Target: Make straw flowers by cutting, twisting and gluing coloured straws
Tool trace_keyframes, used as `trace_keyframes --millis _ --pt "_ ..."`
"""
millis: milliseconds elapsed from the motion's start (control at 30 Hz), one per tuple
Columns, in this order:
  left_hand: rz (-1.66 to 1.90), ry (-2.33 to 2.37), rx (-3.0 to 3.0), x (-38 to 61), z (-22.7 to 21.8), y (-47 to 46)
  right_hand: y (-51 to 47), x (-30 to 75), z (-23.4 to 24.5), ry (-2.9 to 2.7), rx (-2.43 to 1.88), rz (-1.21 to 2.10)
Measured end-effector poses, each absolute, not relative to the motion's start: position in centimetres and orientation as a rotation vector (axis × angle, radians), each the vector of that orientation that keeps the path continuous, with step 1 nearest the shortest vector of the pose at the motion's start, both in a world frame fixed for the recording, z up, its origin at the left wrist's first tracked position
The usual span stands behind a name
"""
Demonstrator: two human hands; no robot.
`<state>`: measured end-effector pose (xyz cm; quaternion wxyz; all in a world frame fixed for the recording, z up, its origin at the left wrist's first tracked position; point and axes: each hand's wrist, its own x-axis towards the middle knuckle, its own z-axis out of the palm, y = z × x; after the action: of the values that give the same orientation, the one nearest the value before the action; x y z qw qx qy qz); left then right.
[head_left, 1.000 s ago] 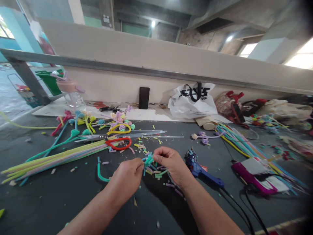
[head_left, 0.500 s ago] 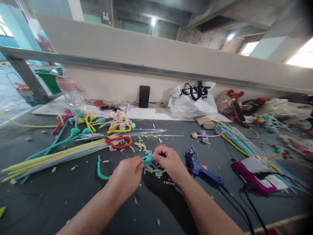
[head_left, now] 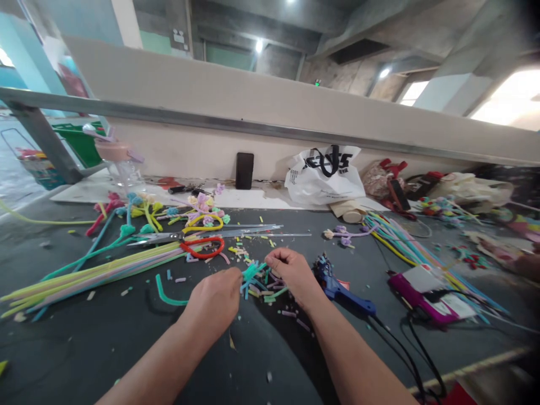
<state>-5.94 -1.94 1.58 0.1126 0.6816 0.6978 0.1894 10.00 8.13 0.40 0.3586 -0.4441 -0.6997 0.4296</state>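
Note:
My left hand (head_left: pixel 217 298) is closed in a pinch on a teal pipe cleaner (head_left: pixel 252 271), bunched into loops between my hands. A curved teal tail (head_left: pixel 164 293) sticks out on the far side of my left hand. The fingertips of my right hand (head_left: pixel 291 273) are pressed together at the other end of the loops. Below and around the loops lie cut pipe cleaner bits (head_left: pixel 261 289) in several colours. Red-and-yellow-handled scissors (head_left: pixel 202 247) rest beyond my left hand. To the right of my right hand lies a blue glue gun (head_left: pixel 341 292).
Long pipe cleaners (head_left: pixel 109 270) lie in a bundle at left, with another bundle (head_left: pixel 400 242) at right. Finished-looking fuzzy flowers (head_left: pixel 202 205) are heaped at the back. A phone (head_left: pixel 244 170) and a white bag (head_left: pixel 323 180) stand against the board. A magenta-and-white device (head_left: pixel 426 298) with black cables lies right.
My hands have drawn slightly apart, and more of the teal loops shows between them. The curved tail has shifted left with my left hand. The view has turned slightly.

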Motion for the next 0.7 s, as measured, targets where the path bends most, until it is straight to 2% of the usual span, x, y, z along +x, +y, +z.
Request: trace_keyframes --millis 233,467,567,700 --pt "0.546 2.057 1.961 -5.9 1.7 -1.9 8.5 10.2 0.4 -2.198 -1.121 0.642" --pt "0.583 2.035 1.934 -5.9 1.6 -2.0 6.5 13.2 4.8 -2.227 -1.165 0.284" --pt "0.637 2.020 1.961 -5.9 1.7 -2.2 5.7 16.9 5.3 -2.225 -1.328 0.185" --pt "0.747 1.982 1.975 -5.6 1.7 -2.3 5.4 20.9 3.0 -2.242 -1.835 0.083"
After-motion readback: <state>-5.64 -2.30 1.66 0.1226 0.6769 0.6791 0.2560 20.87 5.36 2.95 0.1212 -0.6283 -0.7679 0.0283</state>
